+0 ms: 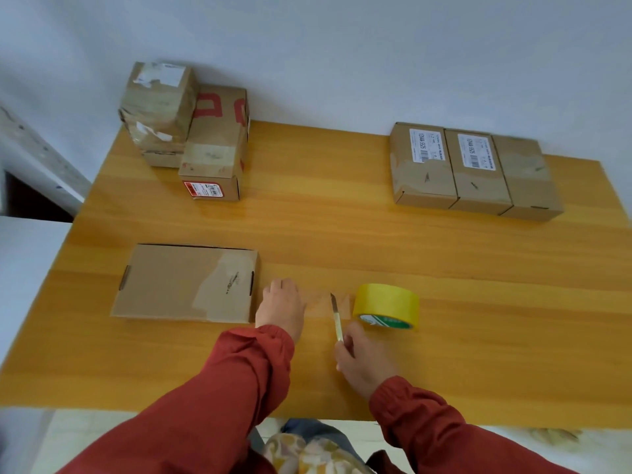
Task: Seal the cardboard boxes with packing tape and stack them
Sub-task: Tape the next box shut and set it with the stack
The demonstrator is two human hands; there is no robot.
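Note:
A flat cardboard box (pixel 184 282) lies on the wooden table (pixel 342 234), with clear tape over its right end. My left hand (pixel 282 306) rests just right of the box, pressing down a strip of clear tape (pixel 321 299) that runs to the yellow tape roll (pixel 386 306). My right hand (pixel 362 357) grips a thin utility knife (pixel 336 316), its blade tip on the tape strip between my left hand and the roll.
A stack of taped boxes (pixel 188 131) stands at the back left. Three boxes (pixel 472 169) sit side by side at the back right, two with white labels. A white wall rises behind the table.

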